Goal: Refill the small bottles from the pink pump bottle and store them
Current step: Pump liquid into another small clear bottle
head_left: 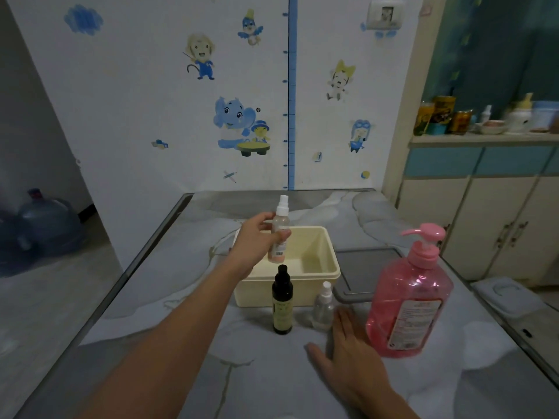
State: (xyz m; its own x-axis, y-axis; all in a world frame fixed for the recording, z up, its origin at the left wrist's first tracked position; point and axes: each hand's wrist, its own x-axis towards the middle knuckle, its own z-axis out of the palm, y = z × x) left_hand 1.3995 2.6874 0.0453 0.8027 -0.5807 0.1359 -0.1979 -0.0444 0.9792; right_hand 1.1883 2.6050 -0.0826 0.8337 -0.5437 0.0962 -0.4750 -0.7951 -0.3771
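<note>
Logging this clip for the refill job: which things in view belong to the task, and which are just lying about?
Belong to the job:
pink pump bottle
spray bottle in the left hand grip, over the cream box
dark bottle
small clear bottle
grey lid
right hand, flat on the table

Lying about:
tins and jars on the shelf
water jug

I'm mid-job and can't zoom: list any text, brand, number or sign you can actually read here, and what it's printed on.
No text is readable in this frame.
Pink pump bottle: white label with print, too blurred to read.
Spray bottle gripped by the left hand: small label, too small to read.
Dark bottle: faint label, unreadable.
Height chart on the wall: tick marks with numbers, too small to read.
Cans on the cabinet: printed, blurred.
</note>
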